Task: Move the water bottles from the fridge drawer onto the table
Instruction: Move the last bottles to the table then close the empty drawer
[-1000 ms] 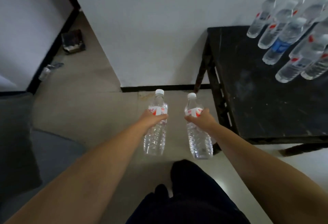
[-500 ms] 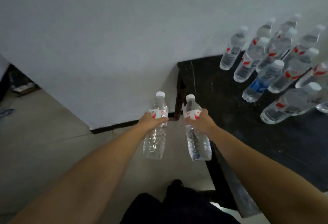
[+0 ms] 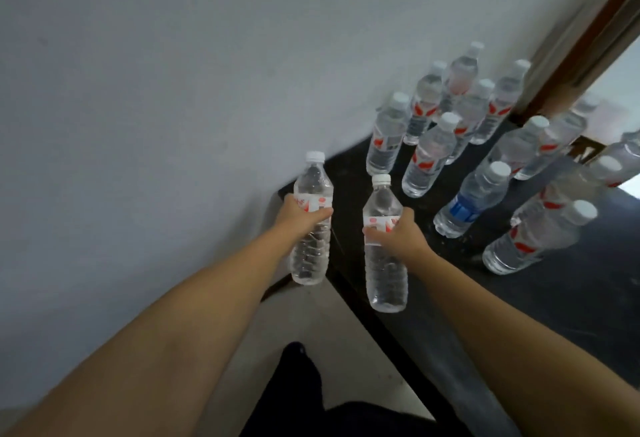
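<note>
Two bottles carried upright to the table corner.

Left hand wraps the left bottle at its label; right hand wraps the right bottle, likely for setting down. Standing bottles crowd the table at 2 o'clock; the far ones are blurred, the fridge unseen.

1. Two hands, left hand and right hand
2. Two held bottles, left bottle and right bottle
3. About thirteen standing bottles; far ones blur
4. One blue-labelled bottle among them
5. One black table
</note>
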Demonstrator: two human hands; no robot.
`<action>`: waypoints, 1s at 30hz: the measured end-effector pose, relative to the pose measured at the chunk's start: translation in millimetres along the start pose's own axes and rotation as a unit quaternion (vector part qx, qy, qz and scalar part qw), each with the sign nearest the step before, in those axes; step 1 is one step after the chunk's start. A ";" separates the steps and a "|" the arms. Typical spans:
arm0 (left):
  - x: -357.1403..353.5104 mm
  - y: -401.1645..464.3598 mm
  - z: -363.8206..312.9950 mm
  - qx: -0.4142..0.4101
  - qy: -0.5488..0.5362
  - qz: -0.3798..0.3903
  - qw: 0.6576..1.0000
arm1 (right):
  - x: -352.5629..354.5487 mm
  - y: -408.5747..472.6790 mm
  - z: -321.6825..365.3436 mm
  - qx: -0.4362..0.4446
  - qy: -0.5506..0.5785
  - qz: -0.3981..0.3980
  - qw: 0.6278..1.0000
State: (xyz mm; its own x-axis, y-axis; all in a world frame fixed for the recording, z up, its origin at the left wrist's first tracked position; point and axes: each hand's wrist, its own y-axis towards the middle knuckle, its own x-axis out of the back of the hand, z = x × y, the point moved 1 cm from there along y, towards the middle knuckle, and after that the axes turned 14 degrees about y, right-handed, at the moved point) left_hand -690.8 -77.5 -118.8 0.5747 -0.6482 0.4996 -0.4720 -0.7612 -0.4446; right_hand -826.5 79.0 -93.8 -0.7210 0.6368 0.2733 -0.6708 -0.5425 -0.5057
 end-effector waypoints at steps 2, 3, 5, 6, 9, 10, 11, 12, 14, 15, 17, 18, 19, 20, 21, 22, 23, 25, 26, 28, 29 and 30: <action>7.8 26.7 -26.4 -0.035 0.026 0.008 0.999 | -2.7 10.0 15.8 0.016 0.025 -0.019 0.999; 9.6 37.4 -38.4 -0.050 0.034 0.012 0.998 | -4.0 14.6 20.2 0.028 0.042 -0.030 0.998; 8.7 59.2 -57.5 -0.072 0.055 0.020 0.996 | -8.1 23.2 27.4 0.049 0.082 -0.063 0.993; 7.0 67.3 -64.1 -0.080 0.063 0.021 0.995 | -10.4 26.0 29.1 0.056 0.099 -0.079 0.990; -0.5 87.5 -75.7 -0.106 0.052 0.022 0.993 | -15.4 32.7 29.5 0.075 0.120 -0.124 0.982; -3.3 92.0 -75.6 -0.112 0.044 0.023 0.992 | -16.9 33.9 27.7 0.080 0.127 -0.136 0.979; -3.9 91.6 -75.5 -0.117 0.041 0.020 0.992 | -18.1 33.0 26.3 0.086 0.136 -0.142 0.977; -6.7 97.4 -73.7 -0.120 0.041 0.022 0.992 | -19.8 35.7 23.7 0.087 0.145 -0.152 0.974; -9.1 98.5 -66.3 -0.132 0.040 0.020 0.990 | -22.3 34.8 18.3 0.089 0.159 -0.165 0.969; -9.2 98.8 -63.3 -0.138 0.041 0.023 0.989 | -23.4 34.2 16.0 0.094 0.164 -0.172 0.967; -10.2 101.1 -57.7 -0.156 0.042 0.027 0.986 | -26.3 34.2 11.8 0.105 0.168 -0.189 0.962; -10.9 101.5 -54.8 -0.167 0.041 0.030 0.985 | -28.3 33.0 11.0 0.112 0.165 -0.195 0.960; -10.4 101.0 -52.7 -0.173 0.040 0.034 0.983 | -31.8 32.3 10.2 0.118 0.162 -0.200 0.959; -9.8 101.0 -52.4 -0.180 0.039 0.036 0.982 | -34.8 32.5 10.2 0.123 0.158 -0.207 0.958; -9.2 101.2 -52.5 -0.183 0.040 0.039 0.982 | -38.0 33.4 10.1 0.129 0.155 -0.211 0.957; -8.3 102.0 -51.9 -0.184 0.043 0.041 0.981 | -41.5 34.6 10.3 0.134 0.153 -0.211 0.956; -7.7 102.8 -52.0 -0.183 0.048 0.043 0.981 | -43.8 36.0 10.7 0.138 0.154 -0.212 0.955; -6.4 103.3 -52.5 -0.183 0.051 0.045 0.981 | -46.2 39.4 11.3 0.146 0.158 -0.214 0.953; -6.2 102.9 -52.7 -0.184 0.052 0.045 0.981 | -46.1 40.4 11.0 0.145 0.161 -0.215 0.952; -6.8 102.6 -52.7 -0.181 0.059 0.046 0.981 | -43.9 40.0 7.9 0.142 0.161 -0.214 0.953; -7.3 102.2 -53.0 -0.177 0.063 0.046 0.981 | -42.2 39.0 5.7 0.141 0.157 -0.213 0.954; -7.6 102.2 -53.4 -0.174 0.065 0.045 0.982 | -40.5 37.9 3.2 0.139 0.150 -0.210 0.956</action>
State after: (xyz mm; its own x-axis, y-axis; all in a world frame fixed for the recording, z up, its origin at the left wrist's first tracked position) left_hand -779.1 -151.4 -128.4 0.4402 -0.6929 0.5710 -0.7297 -0.6467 -0.2222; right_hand -823.3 31.0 -121.4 -0.3241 0.9362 0.1362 -0.9403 -0.3031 -0.1546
